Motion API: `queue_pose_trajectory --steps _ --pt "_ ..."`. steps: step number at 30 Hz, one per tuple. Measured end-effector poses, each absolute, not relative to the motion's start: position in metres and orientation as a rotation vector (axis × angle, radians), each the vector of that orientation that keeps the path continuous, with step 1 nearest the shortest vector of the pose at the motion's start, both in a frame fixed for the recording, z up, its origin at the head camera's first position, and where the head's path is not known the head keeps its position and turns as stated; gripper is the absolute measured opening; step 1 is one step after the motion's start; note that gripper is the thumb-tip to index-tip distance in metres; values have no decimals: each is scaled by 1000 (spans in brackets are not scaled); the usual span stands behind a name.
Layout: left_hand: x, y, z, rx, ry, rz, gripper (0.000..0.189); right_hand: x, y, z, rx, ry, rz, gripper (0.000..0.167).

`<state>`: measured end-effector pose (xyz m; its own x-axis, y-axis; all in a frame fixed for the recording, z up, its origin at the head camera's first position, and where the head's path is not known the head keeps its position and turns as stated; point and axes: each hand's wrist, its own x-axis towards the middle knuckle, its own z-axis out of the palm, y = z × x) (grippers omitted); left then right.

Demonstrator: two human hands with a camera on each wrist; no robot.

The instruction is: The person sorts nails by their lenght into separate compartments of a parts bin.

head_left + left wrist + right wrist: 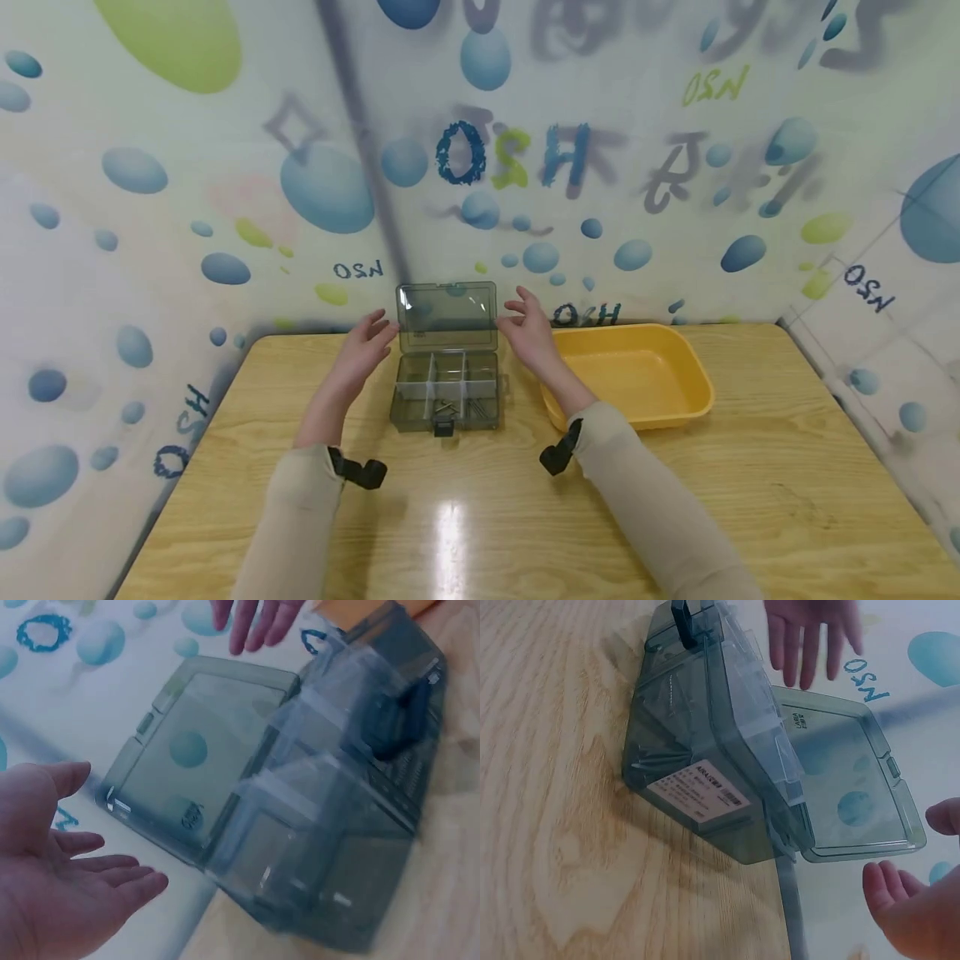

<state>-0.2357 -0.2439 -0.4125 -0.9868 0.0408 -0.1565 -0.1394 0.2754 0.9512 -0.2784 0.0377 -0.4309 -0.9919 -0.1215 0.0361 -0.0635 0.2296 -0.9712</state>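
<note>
A smoky clear plastic compartment box (pixel 411 414) stands on the table with its lid (pixel 447 312) raised upright at the back. Pale dividers (pixel 447 388) split the inside, and small metal pieces (pixel 446 407) lie in its front compartments. My left hand (pixel 365 343) is beside the lid's left edge, its fingers loosely extended and holding nothing; the left wrist view shows a gap between them. On the other side my right hand (pixel 527 329) has its fingertips close to the lid's right edge. A white printed label (pixel 700 791) is stuck on the box's side.
A yellow plastic tray (pixel 701 392) sits to the right of the box, partly behind my right forearm. The wooden table (pixel 480 517) ends at the back against a wall covering (pixel 645 192) patterned with blue and green drops. Black straps (pixel 360 471) circle my wrists.
</note>
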Motion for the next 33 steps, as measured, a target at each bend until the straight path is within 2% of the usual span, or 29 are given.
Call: queue_pose_trajectory --steps 12,20,28,33 --pt "-267 -228 -380 -82 2476 1592 80 -290 31 -413 -275 2385 -1734 83" --pt "-267 -224 -380 -50 2540 1545 85 -284 28 -410 -354 2391 -1731 89" --pt "-255 -225 -385 -68 2570 1639 85 -272 19 -413 -377 2445 -1793 85" --pt "-248 -221 -391 -38 2638 1648 75 -265 22 -421 -434 2496 -1830 76"
